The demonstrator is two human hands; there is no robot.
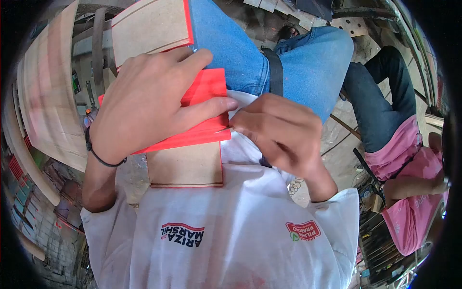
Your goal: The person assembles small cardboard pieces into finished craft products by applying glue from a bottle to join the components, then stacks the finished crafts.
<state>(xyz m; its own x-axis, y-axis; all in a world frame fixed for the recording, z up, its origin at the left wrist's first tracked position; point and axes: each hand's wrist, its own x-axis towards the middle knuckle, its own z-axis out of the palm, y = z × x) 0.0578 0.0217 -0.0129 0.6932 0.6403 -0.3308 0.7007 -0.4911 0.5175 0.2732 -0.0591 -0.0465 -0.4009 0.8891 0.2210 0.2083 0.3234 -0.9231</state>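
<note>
My left hand [149,96], with a dark band at its wrist, lies over a bright red folded piece [185,137]. Its thumb presses the red surface near the right edge, and its index finger is spread away from the thumb; the other fingertips are hidden. At the right end of the red fold, my right hand [276,130] is closed in a pinch. A thin, pointed sliver, perhaps a blade or needle, sticks out from its fingertips along the fold. Below the fold is a beige panel with red edges [185,164]. Another red-edged beige panel [149,26] lies above my left hand.
Blue jeans [308,62] and a white shirt [231,231] surround the work. At the right sits another person [394,96] in dark trousers and a pink top. Curved pale wooden pieces [50,91] stand at the left, with cluttered floor around.
</note>
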